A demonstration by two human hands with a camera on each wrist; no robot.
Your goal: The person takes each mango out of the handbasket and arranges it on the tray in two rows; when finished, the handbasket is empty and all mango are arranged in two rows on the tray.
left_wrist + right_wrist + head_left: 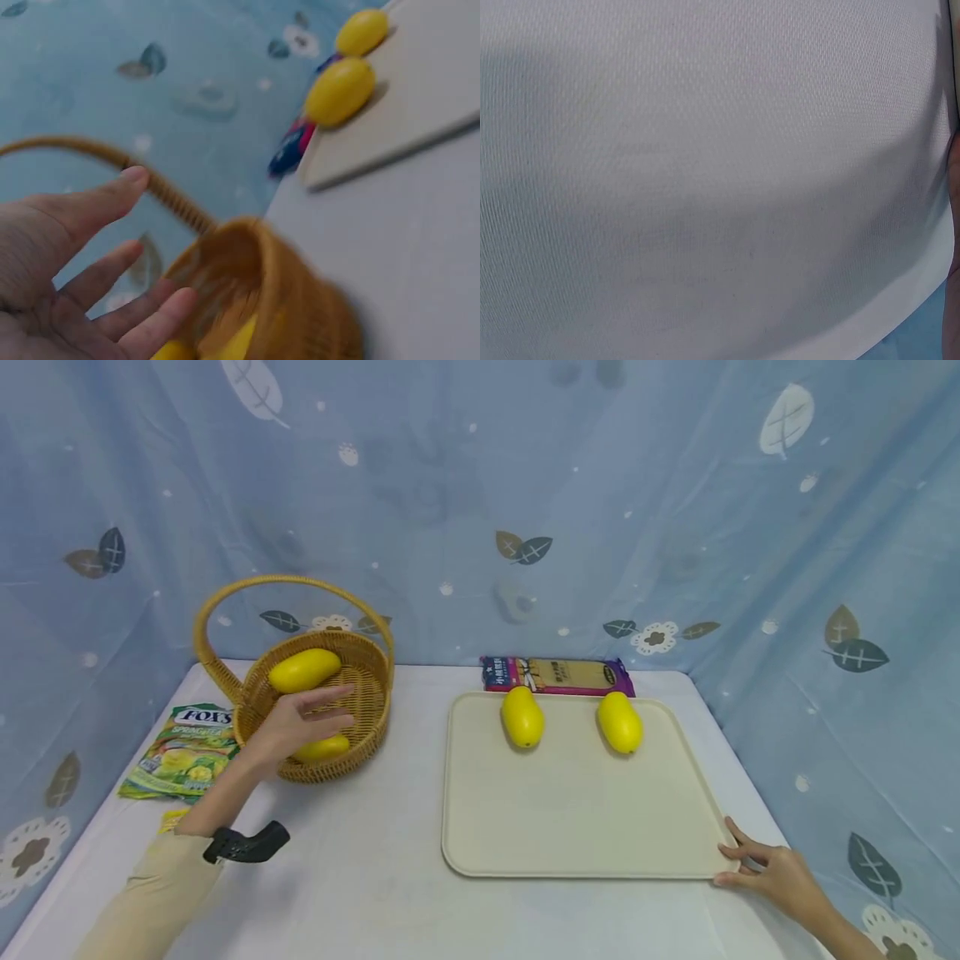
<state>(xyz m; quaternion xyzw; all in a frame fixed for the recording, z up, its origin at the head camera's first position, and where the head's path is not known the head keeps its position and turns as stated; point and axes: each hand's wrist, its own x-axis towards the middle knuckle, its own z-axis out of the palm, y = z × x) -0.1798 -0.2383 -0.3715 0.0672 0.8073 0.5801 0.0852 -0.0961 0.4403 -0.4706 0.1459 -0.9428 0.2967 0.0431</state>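
Two yellow fruits [304,671] lie inside the wicker basket [367,697]; the left hand [298,724] hovers over it, fingers extended and apart; two more fruits [522,718] sit toward the far side of the beige tray [570,810]; the right hand [774,870] touches its near right corner, whether pinching I cannot tell.

We inspected a white-surfaced table [382,868], its far edge set against blue patterned fabric. On its left side, towards the far edge, we found a wicker basket [330,770] with an arched handle. Just left of the basket lies a green packet [176,760] printed "FOX'S"; nearer, we noted a small yellow item [172,819], partly hidden and not identifiable. On the right side we recorded a cream tray [570,810] with rounded corners, lying flat. Along the far edge, directly beyond the tray, lies a long purple packet [570,675].
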